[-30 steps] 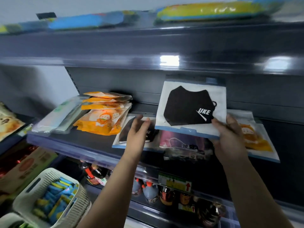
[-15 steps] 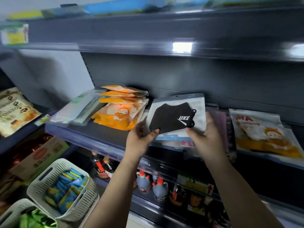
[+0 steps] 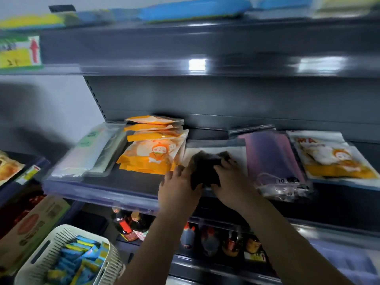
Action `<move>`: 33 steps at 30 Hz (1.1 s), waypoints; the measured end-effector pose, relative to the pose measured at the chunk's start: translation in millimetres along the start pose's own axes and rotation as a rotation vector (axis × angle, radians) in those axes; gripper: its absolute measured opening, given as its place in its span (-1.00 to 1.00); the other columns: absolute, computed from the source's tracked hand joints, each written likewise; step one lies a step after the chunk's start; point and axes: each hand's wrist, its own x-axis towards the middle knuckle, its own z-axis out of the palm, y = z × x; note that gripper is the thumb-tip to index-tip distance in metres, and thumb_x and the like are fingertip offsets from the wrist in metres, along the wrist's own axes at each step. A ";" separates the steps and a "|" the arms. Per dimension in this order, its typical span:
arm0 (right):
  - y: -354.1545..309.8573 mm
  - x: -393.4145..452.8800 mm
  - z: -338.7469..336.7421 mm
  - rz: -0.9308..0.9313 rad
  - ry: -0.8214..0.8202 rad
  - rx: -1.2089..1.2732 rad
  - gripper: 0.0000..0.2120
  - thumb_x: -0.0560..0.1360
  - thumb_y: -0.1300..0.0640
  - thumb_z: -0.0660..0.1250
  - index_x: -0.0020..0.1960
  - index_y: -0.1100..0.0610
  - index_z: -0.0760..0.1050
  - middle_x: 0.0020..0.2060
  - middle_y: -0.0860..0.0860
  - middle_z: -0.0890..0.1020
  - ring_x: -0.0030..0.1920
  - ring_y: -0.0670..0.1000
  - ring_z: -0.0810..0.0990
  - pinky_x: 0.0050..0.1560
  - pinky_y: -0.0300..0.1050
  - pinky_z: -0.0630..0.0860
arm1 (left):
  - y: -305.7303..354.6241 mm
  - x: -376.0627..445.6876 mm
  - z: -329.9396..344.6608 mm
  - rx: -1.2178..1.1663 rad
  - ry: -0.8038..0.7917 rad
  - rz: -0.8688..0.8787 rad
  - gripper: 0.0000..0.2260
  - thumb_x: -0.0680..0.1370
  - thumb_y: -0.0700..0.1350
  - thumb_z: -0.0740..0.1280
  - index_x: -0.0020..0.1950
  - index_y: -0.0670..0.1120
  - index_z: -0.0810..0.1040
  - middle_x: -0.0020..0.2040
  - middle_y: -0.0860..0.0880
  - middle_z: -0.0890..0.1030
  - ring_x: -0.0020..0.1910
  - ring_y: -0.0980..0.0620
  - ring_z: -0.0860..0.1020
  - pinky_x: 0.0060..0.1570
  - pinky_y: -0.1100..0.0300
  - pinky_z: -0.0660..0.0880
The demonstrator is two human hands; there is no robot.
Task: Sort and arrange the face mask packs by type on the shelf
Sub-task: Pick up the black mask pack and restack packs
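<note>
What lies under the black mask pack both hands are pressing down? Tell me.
Under the white-backed black mask pack only the dark grey shelf edge shows. The left hand and right hand cover the rest.

both hands [image 3: 205,187] reach forward, fingers curled.

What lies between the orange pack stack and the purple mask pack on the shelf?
The black mask pack, lying flat under both hands, left hand and right hand, in the head view.
</note>
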 end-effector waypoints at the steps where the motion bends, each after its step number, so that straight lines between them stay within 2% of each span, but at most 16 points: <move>1: -1.6 2.3 5.6 0.004 -0.007 -0.055 -0.52 0.54 0.03 0.23 0.42 0.14 0.27 0.48 0.12 0.19 0.50 0.15 0.08 0.49 0.03 0.08 | -0.2 0.6 2.2 0.026 -0.006 0.059 -0.53 0.54 0.10 0.23 0.44 0.05 0.27 0.39 0.04 0.35 0.36 -0.07 0.29 0.23 0.06 0.33; 5: -8.5 7.1 14.9 0.031 -0.061 -0.158 -0.45 0.60 -0.01 0.11 0.51 0.14 0.08 0.53 0.15 0.04 0.53 0.13 -0.05 0.51 0.03 -0.06 | -10.3 3.1 13.4 0.006 -0.045 0.249 -0.53 0.51 0.07 0.11 0.40 -0.02 0.41 0.36 -0.02 0.45 0.34 -0.10 0.39 0.25 0.03 0.32; 7: -14.4 8.6 14.7 0.029 -0.098 -0.150 -0.45 0.61 -0.02 0.09 0.53 0.12 0.03 0.54 0.13 0.01 0.54 0.11 -0.08 0.50 0.04 -0.06 | -16.5 4.5 16.4 0.011 -0.069 0.274 -0.53 0.56 0.08 0.08 0.46 0.01 0.32 0.44 0.03 0.35 0.42 -0.01 0.29 0.34 0.10 0.25; 9: -16.4 9.9 11.2 0.014 -0.075 -0.129 -0.47 0.61 -0.01 0.10 0.51 0.13 0.09 0.54 0.09 0.06 0.53 0.08 -0.04 0.49 0.02 -0.03 | -22.9 5.5 18.9 0.016 -0.074 0.280 -0.53 0.59 0.07 0.11 0.50 0.04 0.22 0.50 0.06 0.24 0.48 0.05 0.18 0.39 0.16 0.17; 12: -6.3 9.9 -1.3 0.027 0.127 -0.203 -0.50 0.58 0.01 0.13 0.47 0.10 0.17 0.50 0.03 0.18 0.51 0.07 0.04 0.49 0.04 -0.07 | -25.5 4.5 15.1 0.017 -0.072 0.301 -0.48 0.59 0.15 0.10 0.52 0.04 0.16 0.53 0.02 0.18 0.51 0.02 0.12 0.42 0.14 0.13; 14: 7.4 10.4 -10.8 0.107 0.194 -0.327 -0.49 0.57 0.01 0.11 0.49 0.08 0.14 0.51 0.04 0.15 0.52 0.09 0.02 0.48 0.15 -0.15 | -23.6 5.5 14.1 0.025 -0.088 0.336 -0.41 0.55 0.25 0.04 0.54 0.07 0.10 0.55 0.02 0.11 0.53 -0.01 0.06 0.45 0.10 0.08; 16: 22.5 10.5 -16.6 0.208 0.146 -0.389 -0.48 0.59 0.00 0.07 0.51 0.07 0.11 0.53 0.05 0.09 0.53 0.10 -0.02 0.45 0.26 -0.18 | -18.6 8.5 15.5 0.101 -0.101 0.411 -0.34 0.48 0.34 -0.03 0.54 0.12 0.03 0.57 0.04 0.05 0.54 0.00 0.00 0.47 0.08 0.02; 19: 42.6 8.2 -14.7 0.272 0.090 -0.362 -0.48 0.60 -0.04 0.01 0.53 0.05 0.07 0.53 0.03 0.11 0.52 0.10 0.00 0.44 0.31 -0.13 | -9.4 15.2 17.6 0.173 -0.152 0.457 -0.37 0.53 0.31 0.07 0.54 0.15 -0.02 0.57 0.04 0.01 0.55 -0.02 -0.04 0.48 0.06 -0.04; 23: 61.6 5.5 -11.6 0.261 0.186 -0.327 -0.48 0.60 -0.08 0.00 0.53 0.00 0.07 0.51 0.03 0.18 0.52 0.09 0.07 0.44 0.29 -0.06 | -5.6 23.8 17.5 0.172 -0.184 0.379 -0.41 0.57 0.26 0.08 0.54 0.12 0.02 0.57 0.02 0.04 0.54 -0.04 0.00 0.46 0.04 0.04; 27: 68.2 4.3 -21.5 0.264 0.151 -0.279 -0.45 0.60 -0.06 0.01 0.54 0.04 0.03 0.52 0.05 0.15 0.52 0.09 0.04 0.45 0.29 -0.07 | -0.6 29.7 16.7 0.112 -0.230 0.292 -0.40 0.56 0.23 0.14 0.54 0.09 0.07 0.56 0.03 0.06 0.54 -0.02 0.01 0.45 0.04 0.09; 29: 68.9 1.6 -26.5 0.224 0.144 -0.267 -0.45 0.60 -0.06 0.02 0.54 0.06 0.03 0.52 0.06 0.14 0.52 0.10 0.03 0.45 0.28 -0.08 | 9.4 28.3 14.6 0.093 -0.189 0.264 -0.42 0.56 0.19 0.17 0.53 0.09 0.10 0.55 0.04 0.12 0.53 -0.02 0.05 0.43 0.05 0.13; 31: 72.2 -5.2 -33.6 0.163 0.196 -0.250 -0.47 0.59 -0.05 0.07 0.51 0.08 0.13 0.49 0.08 0.21 0.50 0.12 0.09 0.45 0.22 -0.01 | 26.7 23.8 12.0 0.050 -0.117 0.251 -0.45 0.55 0.15 0.21 0.51 0.09 0.17 0.51 0.05 0.22 0.49 -0.03 0.13 0.41 0.08 0.14; 33: 79.9 -16.6 -45.2 0.102 0.289 -0.230 -0.53 0.55 -0.02 0.14 0.42 0.12 0.31 0.41 0.13 0.36 0.44 0.14 0.24 0.40 0.12 0.16 | 49.6 18.7 11.5 0.009 -0.052 0.276 -0.50 0.55 0.10 0.23 0.47 0.04 0.27 0.44 0.02 0.35 0.43 -0.07 0.26 0.37 0.06 0.21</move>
